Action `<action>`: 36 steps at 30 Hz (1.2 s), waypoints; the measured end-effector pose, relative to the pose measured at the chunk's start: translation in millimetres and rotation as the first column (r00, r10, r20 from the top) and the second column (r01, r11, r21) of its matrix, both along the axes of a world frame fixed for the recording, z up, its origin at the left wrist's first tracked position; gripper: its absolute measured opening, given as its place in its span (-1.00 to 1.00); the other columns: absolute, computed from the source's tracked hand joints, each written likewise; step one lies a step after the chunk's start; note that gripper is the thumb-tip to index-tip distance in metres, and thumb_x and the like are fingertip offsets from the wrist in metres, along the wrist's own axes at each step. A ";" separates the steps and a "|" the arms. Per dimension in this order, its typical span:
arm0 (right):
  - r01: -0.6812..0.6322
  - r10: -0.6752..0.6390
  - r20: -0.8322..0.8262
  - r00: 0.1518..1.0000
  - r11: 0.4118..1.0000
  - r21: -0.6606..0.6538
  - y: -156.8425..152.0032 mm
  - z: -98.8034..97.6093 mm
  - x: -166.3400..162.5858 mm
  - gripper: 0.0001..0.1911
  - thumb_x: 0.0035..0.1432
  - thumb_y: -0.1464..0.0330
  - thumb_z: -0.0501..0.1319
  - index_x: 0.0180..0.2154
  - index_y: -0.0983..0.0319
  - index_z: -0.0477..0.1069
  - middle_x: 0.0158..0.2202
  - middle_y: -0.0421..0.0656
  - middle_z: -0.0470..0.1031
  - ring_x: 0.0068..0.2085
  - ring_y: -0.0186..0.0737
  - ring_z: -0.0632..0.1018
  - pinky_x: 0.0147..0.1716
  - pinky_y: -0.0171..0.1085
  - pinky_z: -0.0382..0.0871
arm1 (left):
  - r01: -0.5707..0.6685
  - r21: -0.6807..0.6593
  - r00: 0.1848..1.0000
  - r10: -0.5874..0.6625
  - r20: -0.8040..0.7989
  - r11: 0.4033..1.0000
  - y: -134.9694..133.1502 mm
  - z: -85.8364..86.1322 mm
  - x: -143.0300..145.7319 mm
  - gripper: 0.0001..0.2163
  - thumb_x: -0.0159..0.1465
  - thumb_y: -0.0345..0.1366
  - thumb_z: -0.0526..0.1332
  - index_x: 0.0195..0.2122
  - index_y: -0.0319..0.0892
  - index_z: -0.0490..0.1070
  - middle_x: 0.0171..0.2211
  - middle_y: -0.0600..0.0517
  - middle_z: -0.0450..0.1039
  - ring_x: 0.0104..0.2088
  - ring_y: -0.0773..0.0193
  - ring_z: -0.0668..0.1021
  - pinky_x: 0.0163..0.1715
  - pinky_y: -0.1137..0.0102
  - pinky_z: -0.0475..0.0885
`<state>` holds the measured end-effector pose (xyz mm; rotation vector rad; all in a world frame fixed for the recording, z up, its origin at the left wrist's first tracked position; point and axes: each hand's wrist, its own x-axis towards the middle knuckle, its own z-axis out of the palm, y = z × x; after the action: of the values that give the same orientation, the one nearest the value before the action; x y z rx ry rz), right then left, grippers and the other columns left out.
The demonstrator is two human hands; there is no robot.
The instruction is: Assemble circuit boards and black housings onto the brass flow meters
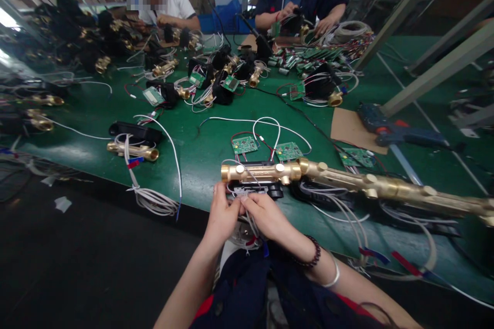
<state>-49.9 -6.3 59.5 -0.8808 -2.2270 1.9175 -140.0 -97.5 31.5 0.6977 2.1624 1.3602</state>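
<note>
At the table's front edge, a brass pipe body (260, 172) lies across a black plastic housing (275, 191). Just below its left end, my left hand (224, 212) is closed, thumb and fingers pinched together. My right hand (264, 212) meets it from the right, its fingers pinched on grey cables (250, 223) that hang down toward my lap. What exactly sits between the left fingertips is hidden. Behind the pipe lie two green circuit boards (244, 145), wired with thin red leads. A white cable (266, 119) loops over the table behind them.
More brass pipe bodies (370, 185) run end to end rightward. A blue glue gun (397, 131) rests by cardboard (353, 128) at right. Another brass pipe (133, 151) with coiled cable lies left. Two people work across the green table (208, 164) among several assemblies. Metal posts (436, 74) stand right.
</note>
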 end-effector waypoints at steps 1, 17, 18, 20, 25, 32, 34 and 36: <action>-0.012 0.012 -0.002 1.000 1.000 -0.021 0.9 0.5 -1.4 -0.66 0.16 0.30 -0.01 -0.59 0.28 0.31 -0.60 -0.20 0.32 -0.50 -0.31 0.35 -0.47 -0.36 0.17 | 0.001 0.014 1.000 -0.002 0.025 1.000 -0.2 -1.1 -1.1 -0.75 0.10 -0.38 0.14 -0.16 -0.16 0.24 -0.26 0.03 0.25 -0.31 0.28 0.43 -0.34 0.38 0.41; -0.207 0.179 0.176 0.968 0.966 0.157 6.6 2.1 19.6 -0.62 0.26 0.37 -0.05 -0.53 0.30 0.39 -0.61 -0.19 0.36 -0.55 -0.32 0.38 -0.51 -0.38 0.15 | 0.091 0.055 0.988 -0.084 -0.131 0.994 8.5 3.1 -11.1 -0.61 0.10 -0.31 0.16 -0.01 -0.16 0.29 0.08 -0.12 0.25 0.20 0.04 0.20 0.21 0.10 0.04; -0.230 0.189 0.202 0.961 0.951 0.206 6.5 2.9 19.0 -0.62 0.26 0.37 -0.04 -0.53 0.30 0.40 -0.59 -0.16 0.41 -0.52 -0.28 0.42 -0.49 -0.37 0.16 | 0.140 0.068 0.985 -0.132 -0.112 0.988 10.2 4.4 -14.2 -0.58 0.09 -0.28 0.18 0.02 -0.17 0.28 0.09 -0.12 0.26 0.22 0.04 0.18 0.23 0.10 0.00; -0.264 0.187 0.258 0.948 0.914 0.310 4.9 4.7 18.7 -0.64 0.27 0.37 -0.03 -0.46 0.30 0.44 -0.51 -0.06 0.49 -0.47 -0.19 0.49 -0.47 -0.32 0.17 | 0.212 0.064 0.975 -0.207 -0.079 0.975 13.5 7.1 -18.6 -0.51 0.06 -0.24 0.24 0.04 -0.18 0.27 0.09 -0.13 0.27 0.20 0.04 0.23 0.23 0.10 0.01; -0.289 0.111 0.350 0.930 0.809 0.511 4.2 14.6 29.0 -0.65 0.27 0.35 -0.01 -0.41 0.31 0.47 -0.38 0.10 0.55 -0.37 -0.01 0.55 -0.44 -0.25 0.20 | 0.220 0.057 0.973 -0.214 -0.089 0.974 17.0 8.1 -16.9 -0.45 0.02 -0.25 0.29 0.06 -0.21 0.25 0.10 -0.16 0.28 0.15 0.03 0.30 0.21 0.09 0.07; -0.019 -0.142 0.119 0.983 0.563 0.826 14.8 23.9 33.8 -0.72 0.19 0.33 0.14 -0.07 0.23 0.44 -0.30 -0.05 0.59 -0.39 -0.12 0.59 -0.46 -0.31 0.27 | 0.130 -0.011 0.953 -0.128 -0.276 0.991 10.7 -1.6 -10.6 -0.46 0.02 -0.22 0.31 0.04 -0.20 0.25 0.06 -0.16 0.30 0.17 -0.03 0.25 0.17 0.05 0.10; -0.102 -0.040 0.154 0.987 0.581 0.808 10.7 20.6 27.2 -0.67 0.19 0.35 0.14 0.01 0.20 0.39 -0.32 -0.08 0.59 -0.41 -0.14 0.59 -0.50 -0.33 0.26 | 0.127 -0.042 0.941 -0.134 -0.311 0.991 9.3 -2.3 -10.8 -0.48 0.03 -0.23 0.29 0.03 -0.23 0.26 0.03 -0.18 0.33 0.13 -0.05 0.31 0.13 0.04 0.16; -0.137 0.019 0.156 0.988 0.589 0.797 6.3 16.7 23.1 -0.68 0.21 0.38 0.12 0.01 0.19 0.38 -0.30 -0.09 0.59 -0.40 -0.17 0.58 -0.49 -0.34 0.26 | 0.149 -0.056 0.930 -0.159 -0.332 0.987 8.8 -1.1 -10.9 -0.51 0.04 -0.24 0.28 0.01 -0.21 0.28 0.01 -0.17 0.35 0.10 -0.04 0.33 0.12 0.04 0.17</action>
<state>-26.8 0.0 76.3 -0.7363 -2.8044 0.6274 -150.9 -88.7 30.4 1.1338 2.3195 1.1932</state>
